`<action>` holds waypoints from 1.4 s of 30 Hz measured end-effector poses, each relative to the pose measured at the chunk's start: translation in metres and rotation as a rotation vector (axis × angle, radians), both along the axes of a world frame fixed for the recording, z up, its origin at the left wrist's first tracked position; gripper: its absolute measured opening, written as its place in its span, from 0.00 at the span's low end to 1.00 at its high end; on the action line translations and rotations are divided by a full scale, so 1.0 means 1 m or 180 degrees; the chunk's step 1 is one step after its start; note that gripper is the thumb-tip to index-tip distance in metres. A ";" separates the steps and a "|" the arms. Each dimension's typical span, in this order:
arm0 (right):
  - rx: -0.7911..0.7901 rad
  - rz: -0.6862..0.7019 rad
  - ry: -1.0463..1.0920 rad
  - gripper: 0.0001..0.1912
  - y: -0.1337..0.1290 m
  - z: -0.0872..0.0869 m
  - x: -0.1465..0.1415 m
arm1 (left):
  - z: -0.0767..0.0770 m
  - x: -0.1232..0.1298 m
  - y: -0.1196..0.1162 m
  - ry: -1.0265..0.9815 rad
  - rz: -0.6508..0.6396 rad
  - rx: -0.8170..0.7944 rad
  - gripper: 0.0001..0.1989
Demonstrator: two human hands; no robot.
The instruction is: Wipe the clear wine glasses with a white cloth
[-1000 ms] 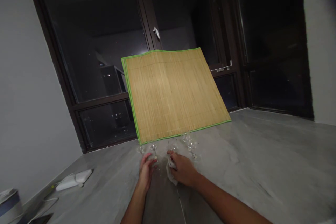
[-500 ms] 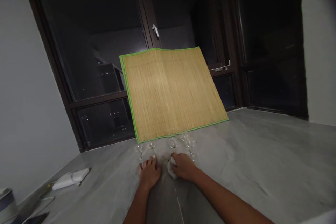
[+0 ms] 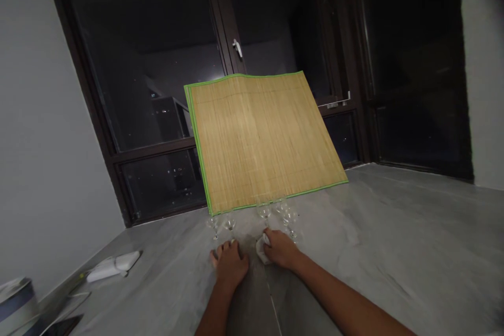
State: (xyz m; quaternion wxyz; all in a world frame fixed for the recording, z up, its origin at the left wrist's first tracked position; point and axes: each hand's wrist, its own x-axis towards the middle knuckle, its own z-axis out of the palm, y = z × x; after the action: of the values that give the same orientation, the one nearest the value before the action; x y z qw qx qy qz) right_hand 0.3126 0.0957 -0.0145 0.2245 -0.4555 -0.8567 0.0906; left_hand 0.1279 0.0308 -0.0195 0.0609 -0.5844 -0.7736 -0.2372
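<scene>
My left hand (image 3: 231, 264) rests on the grey surface with its fingers spread and its palm down. Its fingertips are close to the base of a clear stemmed glass (image 3: 229, 222); whether they touch it I cannot tell. My right hand (image 3: 282, 250) is closed on a crumpled whitish cloth or tissue (image 3: 263, 250), pressed against the surface. Just beyond that hand stands another stemmed glass (image 3: 264, 213), its lower part hidden. More glasses (image 3: 290, 216) cluster to its right, and one glass (image 3: 213, 224) stands at the far left of the row.
A bamboo mat (image 3: 263, 142) with green edging leans upright against the dark window behind the glasses. On the left lie a white power-strip-like object (image 3: 113, 266) with a cable, a dark flat object (image 3: 63, 326) and a can (image 3: 18, 302). A white window handle (image 3: 237, 48) is above.
The whole view has shifted slightly. My left hand has moved a little back and to the right, toward my right hand. My right hand keeps hold of the cloth.
</scene>
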 end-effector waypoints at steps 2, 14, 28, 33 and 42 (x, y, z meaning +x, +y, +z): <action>-0.0014 0.0001 0.0025 0.22 0.001 -0.001 0.000 | 0.000 -0.002 0.004 -0.0574 0.0071 0.0250 0.14; 0.0037 0.0204 0.0323 0.30 -0.005 0.003 -0.001 | 0.009 -0.011 0.025 -0.5753 -0.0762 0.1549 0.26; -0.0276 0.1227 0.0775 0.44 -0.018 0.005 0.003 | 0.001 -0.006 0.025 -0.5081 -0.1113 0.1210 0.22; -0.0053 0.1211 0.1650 0.40 -0.017 0.002 -0.007 | -0.002 0.000 0.026 -0.4183 -0.1008 0.1441 0.31; 0.0368 0.0958 0.2211 0.31 -0.017 0.009 -0.007 | 0.016 0.013 0.006 -0.0993 -0.1448 0.0727 0.24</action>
State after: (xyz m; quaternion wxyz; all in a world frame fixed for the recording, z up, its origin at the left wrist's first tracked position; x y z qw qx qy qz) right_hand 0.3058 0.0785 -0.0054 0.5110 -0.2534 -0.7905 0.2231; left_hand 0.1412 0.0363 -0.0037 -0.0480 -0.6886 -0.5912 -0.4172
